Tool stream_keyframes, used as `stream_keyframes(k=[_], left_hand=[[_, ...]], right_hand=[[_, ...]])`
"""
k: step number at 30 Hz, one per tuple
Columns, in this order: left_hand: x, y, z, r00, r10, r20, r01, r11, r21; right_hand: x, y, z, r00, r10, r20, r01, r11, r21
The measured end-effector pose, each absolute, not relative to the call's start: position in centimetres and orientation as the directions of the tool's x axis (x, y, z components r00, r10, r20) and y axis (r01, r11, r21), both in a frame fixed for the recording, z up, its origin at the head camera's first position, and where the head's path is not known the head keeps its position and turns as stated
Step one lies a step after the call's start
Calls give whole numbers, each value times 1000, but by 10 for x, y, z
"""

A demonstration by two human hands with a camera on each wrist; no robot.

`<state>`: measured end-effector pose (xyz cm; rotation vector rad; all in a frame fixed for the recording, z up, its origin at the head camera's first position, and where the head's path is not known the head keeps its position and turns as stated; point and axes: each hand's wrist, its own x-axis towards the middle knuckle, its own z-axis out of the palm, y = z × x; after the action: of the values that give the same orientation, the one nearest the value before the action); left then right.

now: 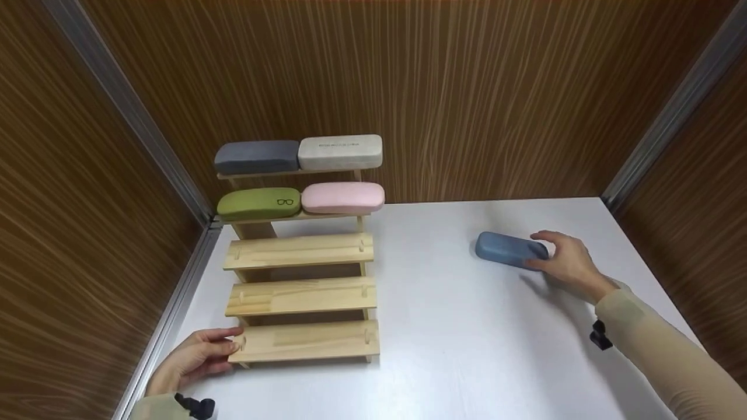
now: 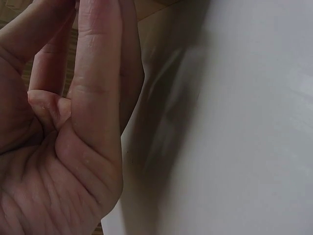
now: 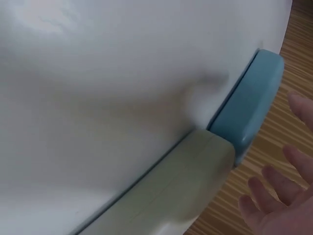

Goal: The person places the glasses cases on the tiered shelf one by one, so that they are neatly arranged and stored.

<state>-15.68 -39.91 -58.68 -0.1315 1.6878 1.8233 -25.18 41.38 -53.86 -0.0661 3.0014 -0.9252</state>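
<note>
A blue glasses case lies on the white table at the right. My right hand is at its right end, thumb at the near side and fingers at the far side. The right wrist view has the blue case beside a long pale green rounded shape, with the right hand's fingers spread apart from both. At the lower left, my left hand pinches the left end of the lowest board of a wooden tiered rack. Its bent fingers fill much of the left wrist view.
On the rack's top tier sit a dark blue-grey case and an off-white case. A green case and a pink case share the tier below. Bare boards form the lower tiers. Brown wood-grain walls enclose the table.
</note>
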Motion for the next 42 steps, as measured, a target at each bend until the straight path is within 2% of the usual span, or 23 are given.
stream_keyframes(k=[7, 18, 28, 42], left_hand=[[-156, -400, -587, -782, 390, -486, -522, 16, 853], [-157, -398, -585, -783, 373, -498, -524, 38, 851], [-157, -399, -588, -777, 383, -500, -535, 17, 845], [-157, -400, -588, -775, 391, -496, -532, 18, 846]], right_hand=[[-250, 417, -547, -997, 7, -79, 51, 819, -572], [-247, 420, -557, -999, -21, 24, -31, 844, -536], [-253, 417, -557, -1000, -8, -25, 7, 836, -548], [-270, 412, -566, -1000, -2, -18, 7, 858, -513]])
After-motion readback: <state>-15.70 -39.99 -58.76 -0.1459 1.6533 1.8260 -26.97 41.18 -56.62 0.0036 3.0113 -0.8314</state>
